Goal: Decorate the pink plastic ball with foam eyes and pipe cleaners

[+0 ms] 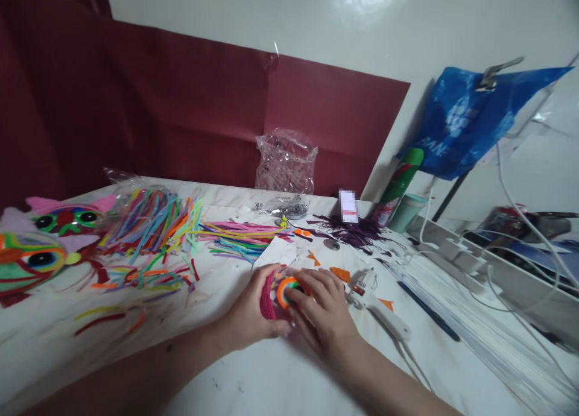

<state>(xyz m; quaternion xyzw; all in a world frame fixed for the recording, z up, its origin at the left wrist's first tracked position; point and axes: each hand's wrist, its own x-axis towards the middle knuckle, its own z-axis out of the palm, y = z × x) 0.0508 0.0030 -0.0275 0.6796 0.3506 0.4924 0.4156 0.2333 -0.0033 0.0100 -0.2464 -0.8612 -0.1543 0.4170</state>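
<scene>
My left hand (253, 310) and my right hand (323, 310) meet at the middle of the white table (253, 380). Both are closed round a small round craft piece (279, 292) wound from dark pink, orange and green pipe cleaners. The left hand cups its dark pink side from the left. Fingers of the right hand press on its orange and green rings from the right. Part of the piece is hidden under the fingers.
A heap of coloured pipe cleaners (154, 223) lies at the left, with finished owl-like faces (40, 247) at the far left. A glue gun (380, 310), orange scraps, purple trimmings (353, 230), a plastic bag (284, 163), a green can (398, 184) and cables (497, 271) lie right.
</scene>
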